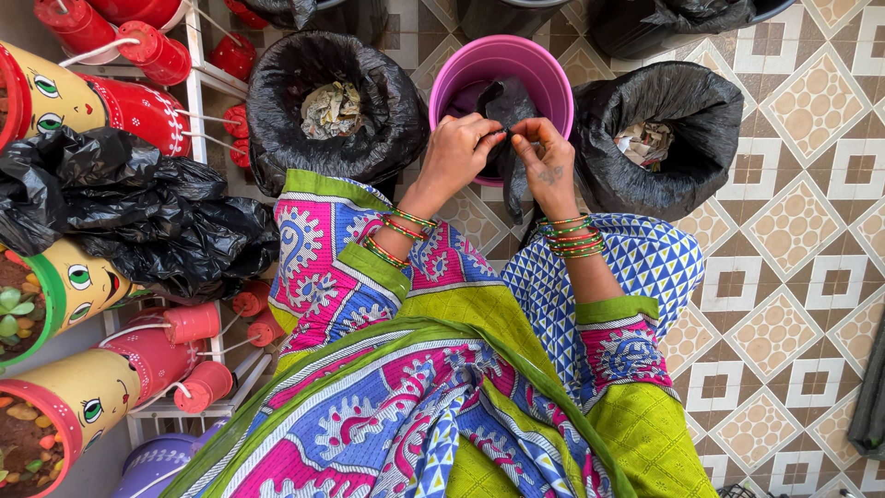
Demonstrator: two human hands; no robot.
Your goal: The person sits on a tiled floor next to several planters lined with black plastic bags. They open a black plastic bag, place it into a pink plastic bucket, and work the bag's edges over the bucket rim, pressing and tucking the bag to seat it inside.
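- Black plastic bag (505, 138): pinched at its upper edge between both hands, hanging partly inside the pink bucket (461, 74) and trailing over the rim at 6 o'clock.
- Left hand (456, 152): fingers pressed together on the bag edge, at 9 o'clock of the bag.
- Right hand (544, 157): fingertips pinching the same edge, at 3 o'clock of the bag, nearly touching the left.
- Risk, thin film: likely to tear or slip out if pulled apart too sharply, both pinches sitting close together on one edge.
- Risk, bracelets: stacked bangles (570, 236) on both wrists could snag loose film.
- Risk, bucket: light and apparently empty apart from the bag; a sideways tug could tip it.
- Edges at 9 o'clock of the bucket: lined bin (277, 92) holding scraps, just beside the rim; little room for the left elbow.
- Edges at 3 o'clock: second lined bin (701, 120) with scraps, touching or nearly touching the bucket.
- Farther at 9 o'clock: white rack (195, 101) with painted face pots (64, 92), small red pots (157, 51) and a heap of spare black bags (138, 217); a wide swing could dislodge them.
- Open room: patterned tile floor (793, 231) from 3 to 5 o'clock.
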